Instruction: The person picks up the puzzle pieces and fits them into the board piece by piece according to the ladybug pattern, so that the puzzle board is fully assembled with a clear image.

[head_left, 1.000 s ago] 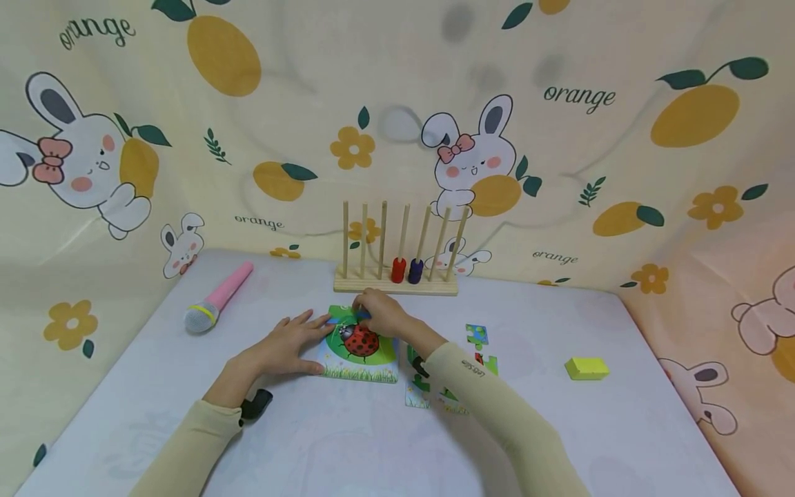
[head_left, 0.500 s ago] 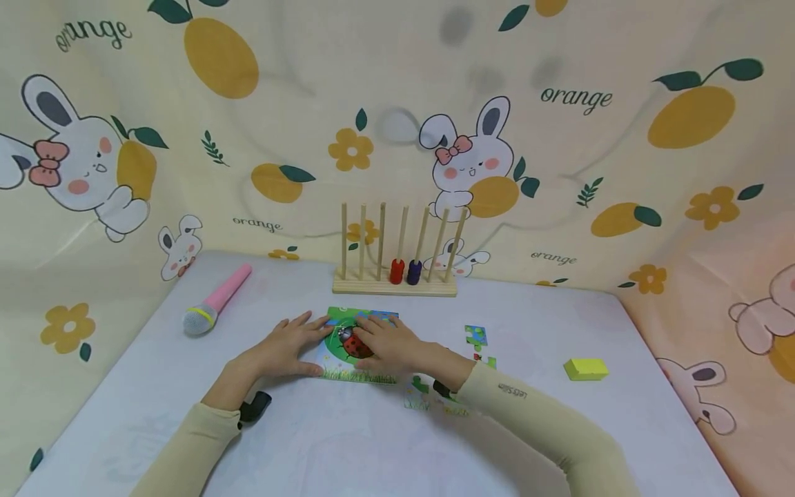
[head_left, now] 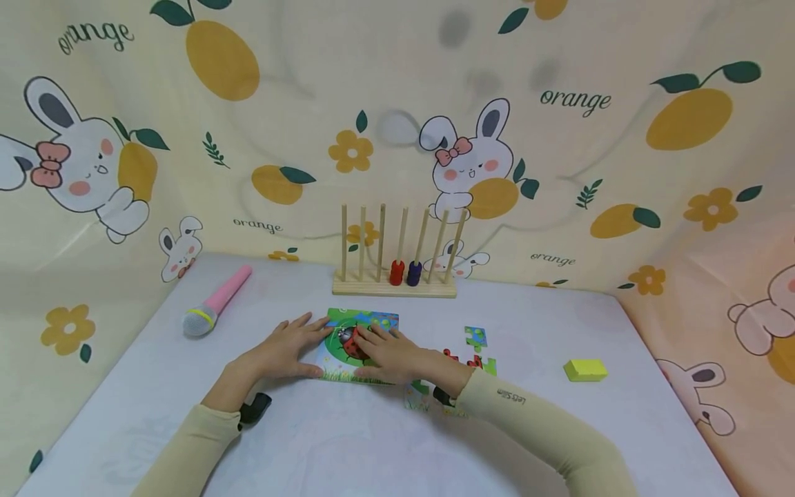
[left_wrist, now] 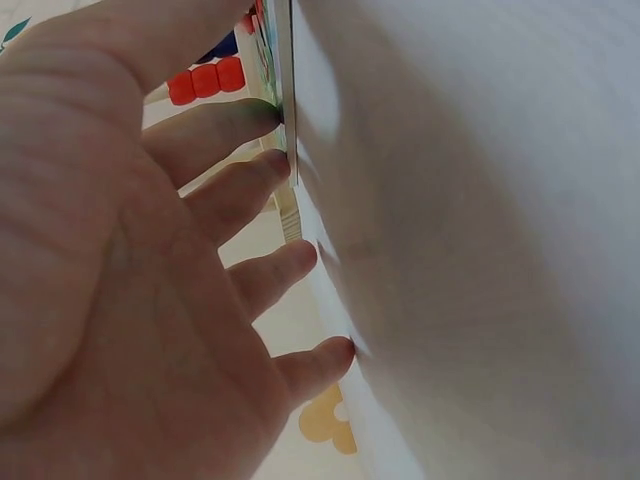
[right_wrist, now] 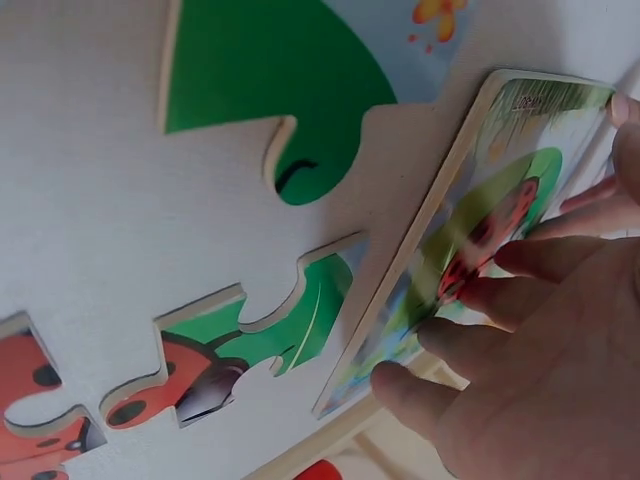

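A ladybug puzzle board (head_left: 338, 368) lies flat on the table in front of the person. My left hand (head_left: 287, 352) is spread at the board's left edge; the left wrist view shows its fingertips (left_wrist: 275, 165) touching that edge and the tabletop. Across the right part of the picture rests my right hand (head_left: 397, 357), fingers extended, covering some of the ladybug. In the right wrist view its fingertips (right_wrist: 395, 385) touch the board. Loose jigsaw pieces lie to the right: a blue-green piece (head_left: 477, 336), a green piece (right_wrist: 270, 80) and several with red ladybug parts, partly hidden by the right forearm.
Behind the board stands a wooden peg rack (head_left: 373, 286) with red beads (head_left: 397, 273) and dark blue beads (head_left: 414, 273). A pink toy microphone (head_left: 226, 290) lies at the left, a yellow block (head_left: 586, 370) at the right. Printed cloth hangs behind the table.
My right hand, earlier pinching at the board's top edge, has come down and right and flattened onto the picture. It then shifted slightly right. My left hand has stayed in place.
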Available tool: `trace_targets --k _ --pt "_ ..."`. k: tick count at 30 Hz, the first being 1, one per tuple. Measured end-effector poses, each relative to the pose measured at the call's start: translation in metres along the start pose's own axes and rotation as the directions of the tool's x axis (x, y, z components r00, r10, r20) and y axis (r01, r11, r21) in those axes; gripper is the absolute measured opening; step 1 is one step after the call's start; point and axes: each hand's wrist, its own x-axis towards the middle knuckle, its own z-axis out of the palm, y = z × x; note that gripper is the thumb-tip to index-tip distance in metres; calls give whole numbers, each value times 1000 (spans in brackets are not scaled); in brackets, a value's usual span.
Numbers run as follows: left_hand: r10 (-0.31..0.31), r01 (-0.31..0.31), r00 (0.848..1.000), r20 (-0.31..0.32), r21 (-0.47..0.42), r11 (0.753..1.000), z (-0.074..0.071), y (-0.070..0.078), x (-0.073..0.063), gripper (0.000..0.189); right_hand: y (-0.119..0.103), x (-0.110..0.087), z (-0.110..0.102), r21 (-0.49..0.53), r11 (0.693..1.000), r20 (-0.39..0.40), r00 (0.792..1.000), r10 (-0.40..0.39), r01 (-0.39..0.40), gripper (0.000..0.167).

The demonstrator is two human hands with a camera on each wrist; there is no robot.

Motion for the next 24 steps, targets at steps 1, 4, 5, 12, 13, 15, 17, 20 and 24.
trace_targets --k 1,4,5,12,13,15,17,20,24 --pt "1 -1 1000 -1 0 1000 0 0 0 85 0 0 0 2 1000 1 1000 1 -1 73" --pt "8 -8 1000 -2 4 1000 -1 1 -1 84 1 1 0 6 1000 3 1000 6 -6 73" --pt "9 -9 1000 0 3 1000 -1 1 -1 84 1 1 0 8 1000 4 1000 7 -7 72" --pt "23 -23 1000 5 -26 999 0 5 0 86 1 0 -1 20 1000 -6 1000 -4 4 71" --pt "20 -19 1000 10 -27 999 0 6 0 88 2 0 0 22 1000 -8 1000 -5 5 70" --pt "16 -15 1000 20 -23 1000 0 6 0 92 3 0 0 32 999 -15 1000 -9 10 70" --pt "9 -8 1000 27 -15 1000 1 6 0 95 4 0 0 40 999 -22 1000 -18 19 69" --pt "10 -10 1000 27 -7 1000 1 6 0 96 8 -3 -1 63 997 -45 998 -43 46 69" --pt "13 -13 1000 26 -5 1000 1 6 0 95 21 -10 -3 95 993 -111 992 -65 76 64"
